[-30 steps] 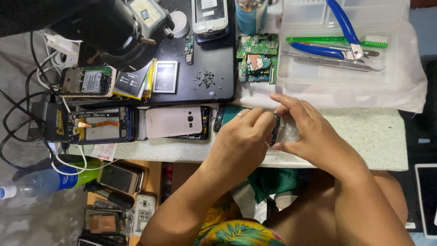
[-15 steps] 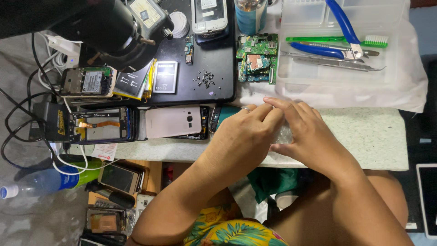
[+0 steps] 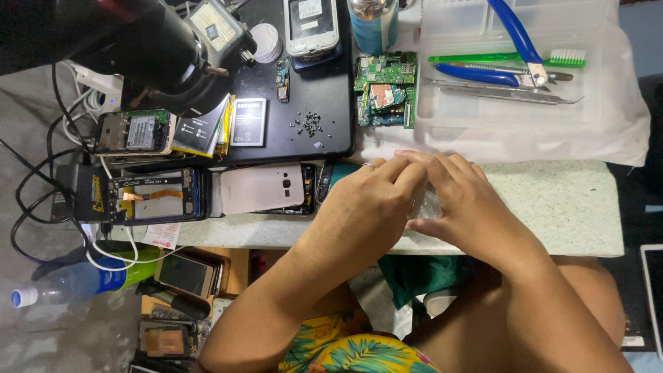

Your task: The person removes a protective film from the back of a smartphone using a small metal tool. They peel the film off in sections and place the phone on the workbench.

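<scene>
My left hand [image 3: 362,211] and my right hand [image 3: 473,207] are pressed together at the front of the speckled worktop [image 3: 566,207]. Their fingertips meet over a small crinkled clear plastic piece [image 3: 426,204], and both hands grip it. Most of it is hidden under the fingers. A teal phone [image 3: 340,173] lies partly under my left hand. Just left of it rests a pink-backed phone [image 3: 262,188].
A black mat [image 3: 331,131] holds small screws [image 3: 309,123], a battery [image 3: 247,121] and a white phone [image 3: 312,24]. A green circuit board [image 3: 384,93] lies beside a clear tray [image 3: 507,103] with blue pliers [image 3: 514,38], tweezers and a green toothbrush. A microscope [image 3: 138,48], opened phones and cables fill the left.
My hands have drawn closer, and the fingers now cover the dark item that showed between them a second ago. Only clear plastic shows there now.
</scene>
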